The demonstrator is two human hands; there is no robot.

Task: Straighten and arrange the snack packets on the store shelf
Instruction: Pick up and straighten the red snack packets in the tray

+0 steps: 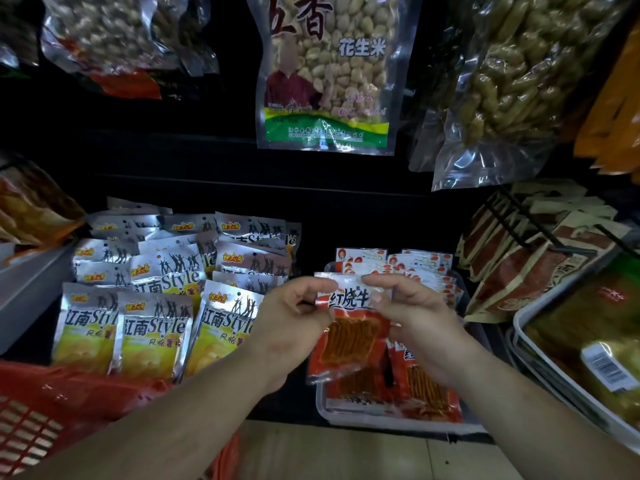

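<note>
Both hands gripped one red snack packet point(349, 327): left hand point(294, 313) pinched its upper left edge, right hand point(412, 313) its upper right. It was held above the white tray point(381, 422) of matching packets.

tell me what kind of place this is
Likely a small shop's snack shelf: a peanut bag hanging above, rows of identical chip packets, a red shopping basket.
</note>
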